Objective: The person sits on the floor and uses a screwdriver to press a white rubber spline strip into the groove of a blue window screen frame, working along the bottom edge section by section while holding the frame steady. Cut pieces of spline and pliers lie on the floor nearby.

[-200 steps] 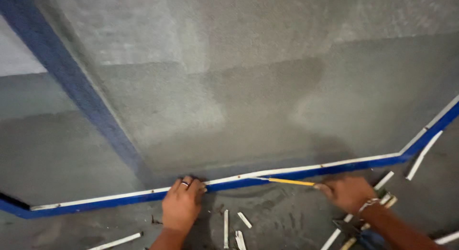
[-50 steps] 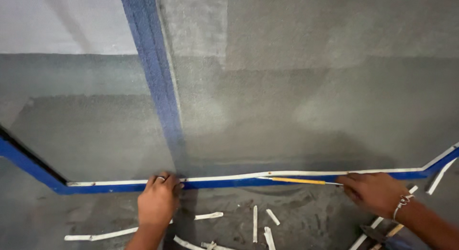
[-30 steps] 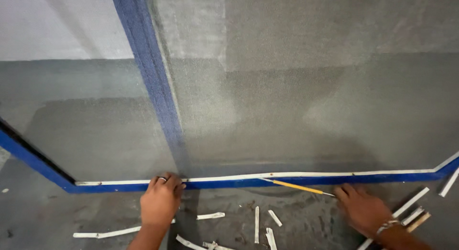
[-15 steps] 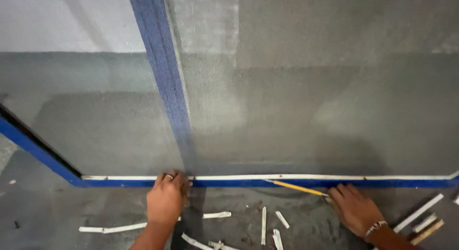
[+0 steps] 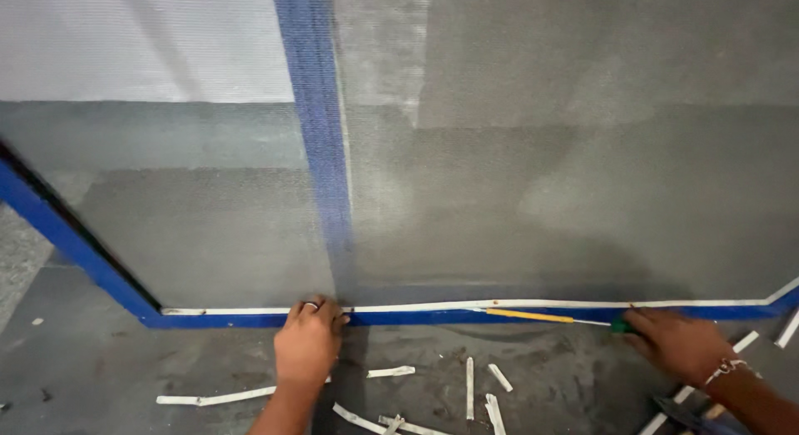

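Nearest, white strip offcuts (image 5: pixel 391 372) lie scattered on the grey floor (image 5: pixel 100 360); no container shows anywhere, so nothing is held in one. Just beyond, the left hand (image 5: pixel 308 345), 1 ring on a finger, presses its curled fingers onto the blue frame rail (image 5: pixel 416 318) where the mesh screen (image 5: pixel 516 177) meets it. The right hand (image 5: pixel 678 345) has its fingers closed on a green-handled tool (image 5: pixel 617 325), whose yellow blade (image 5: pixel 528 315) lies along the white spline (image 5: pixel 466 305). A slip could likely cut the mesh or gouge the spline, and the loose offcuts could slide underfoot.
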